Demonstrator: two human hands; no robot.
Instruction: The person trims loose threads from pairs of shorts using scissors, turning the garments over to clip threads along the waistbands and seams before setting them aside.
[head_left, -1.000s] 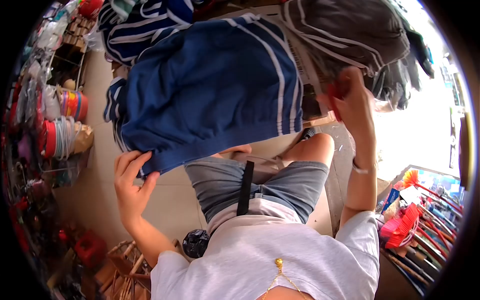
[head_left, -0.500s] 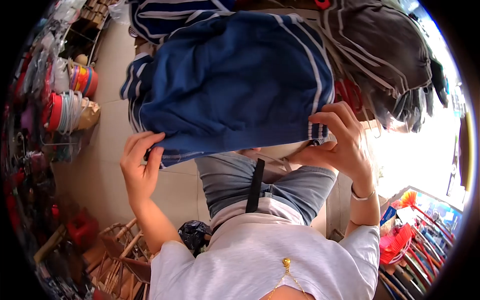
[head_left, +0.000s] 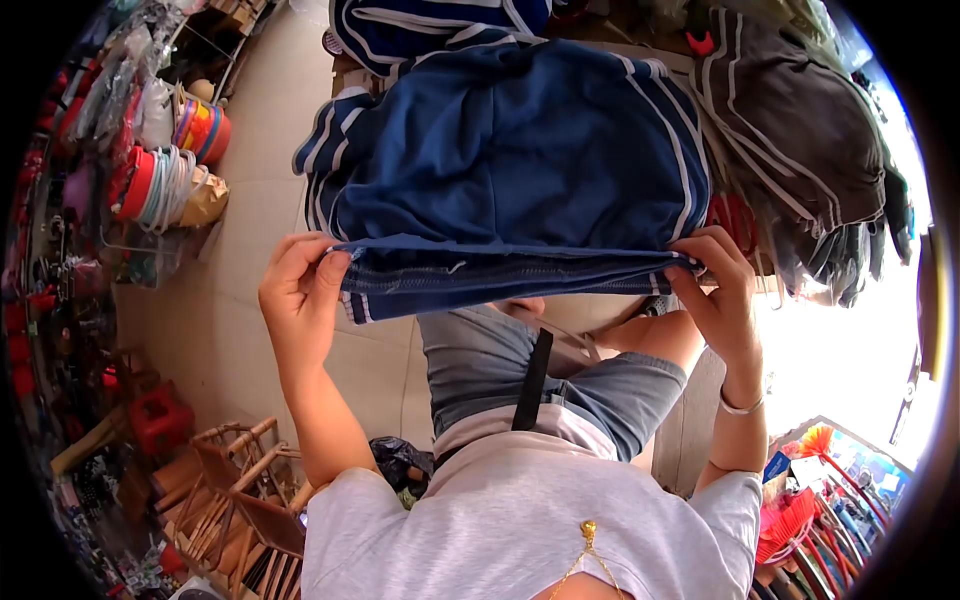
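A blue sports garment [head_left: 500, 150] with white side stripes spreads out in front of me, its upper part resting on the pile behind. At its near edge, the opening is parted and the seam stitching inside shows. My left hand [head_left: 310, 275] pinches the left end of this edge between thumb and fingers. On the other end, my right hand [head_left: 712, 275] has a similar pinch, so the band is stretched nearly straight between them. Whether the garment is a jacket or trousers, I cannot tell.
Behind lies a dark blue striped garment [head_left: 440, 20]; a brown striped garment [head_left: 790, 130] hangs at the right. Goods on racks, with coiled hose [head_left: 168, 190], line the left. A wooden chair [head_left: 240, 470] stands at lower left, a basket of long-handled goods [head_left: 800, 525] at lower right.
The near edge of the blue garment has been raised and folded back, revealing its inner seam. Both hands have moved up slightly, and the right now pinches the corner. The view has shifted.
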